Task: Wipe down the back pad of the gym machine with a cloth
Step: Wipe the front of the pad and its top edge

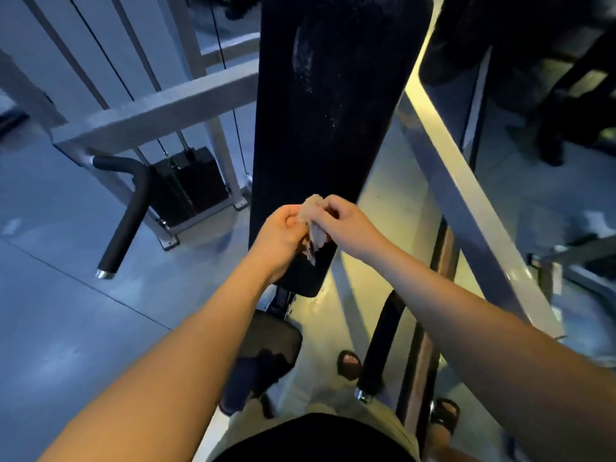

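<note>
The long black back pad [328, 105] of the gym machine runs from the top of the head view down to the middle, with pale smears on its upper half. In front of its lower end I hold a small crumpled beige cloth [311, 216] between both hands. My left hand [281, 235] pinches the cloth's left side and my right hand [343, 223] pinches its right side. The cloth hangs just above the pad; whether it touches the pad I cannot tell.
A worn black seat [266, 345] sits below the pad. A grey frame bar [160, 115], cables and a weight stack [186, 188] stand at the left, with a black handle [125, 211] jutting out. A slanted grey beam [466, 201] runs along the right. My sandalled feet stand on the floor.
</note>
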A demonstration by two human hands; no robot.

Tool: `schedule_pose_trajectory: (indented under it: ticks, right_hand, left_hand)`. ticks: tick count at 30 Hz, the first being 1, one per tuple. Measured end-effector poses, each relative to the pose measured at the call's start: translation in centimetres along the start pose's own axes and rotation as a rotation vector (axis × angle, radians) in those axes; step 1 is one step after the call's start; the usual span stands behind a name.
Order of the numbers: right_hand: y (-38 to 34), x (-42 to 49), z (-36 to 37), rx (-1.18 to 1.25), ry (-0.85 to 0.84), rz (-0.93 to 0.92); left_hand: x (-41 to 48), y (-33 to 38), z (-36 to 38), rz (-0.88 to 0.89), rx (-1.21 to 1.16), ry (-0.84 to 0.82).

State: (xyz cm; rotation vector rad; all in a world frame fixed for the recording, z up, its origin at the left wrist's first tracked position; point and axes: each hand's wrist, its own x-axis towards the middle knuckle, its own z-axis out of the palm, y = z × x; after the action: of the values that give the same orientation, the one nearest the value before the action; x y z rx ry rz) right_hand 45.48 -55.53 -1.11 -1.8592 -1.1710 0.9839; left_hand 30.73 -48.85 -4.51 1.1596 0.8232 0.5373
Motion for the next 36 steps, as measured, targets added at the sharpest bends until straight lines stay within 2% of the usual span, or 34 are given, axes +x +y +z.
schedule_pose_trajectory:
  ticks: [1,4,8,13,17,21,25,29,32,33,36]
  right_hand:
    - [-0.2,-0.4,0.7,0.007,0.045,0.018]
    - [0.1,-1.2,1.7,0.161,0.162,0.065]
    - [0.4,-1.8,2.3,0.297,0.274,0.088]
    - [0.4,-1.0,0.7,0.457,0.299,0.112]
    - [0.7,0.2,-1.9,0.444,0.305,0.074]
    - [2.1,1.9,-6.1,0.196,0.464,0.015]
    - [2.2,4.6,-10.3,-0.276,0.532,-0.350]
    - [3.1,8.8,-11.0,-0.632,0.622,-0.667]
    - [5.8,9.9,-9.2,-0.741,0.582,-0.675]
    - [6.9,9.6,-8.5,-0.717,0.539,-0.677]
    - [9.3,8.5,-7.2,-0.907,0.323,-0.771]
  left_hand:
    - [-0.1,0.3,-0.1,-0.020,-0.060,-0.046]
    - [-1.0,1.7,0.0,-0.145,-0.233,-0.045]
    - [-1.5,3.1,0.7,-0.188,-0.253,-0.092]
    - [-0.8,5.0,1.6,-0.151,-0.109,-0.189]
    - [1.9,5.7,2.5,-0.122,0.131,-0.201]
    - [5.3,5.8,3.2,-0.010,0.552,0.033]
    - [8.1,5.3,3.6,0.035,0.739,0.235]
    - [10.8,3.7,4.0,-0.027,0.907,0.279]
    - [12.1,2.3,4.2,-0.071,0.970,0.260]
    - [12.3,2.0,4.2,-0.080,0.988,0.267]
    - [12.5,1.9,4.2,-0.099,1.016,0.292]
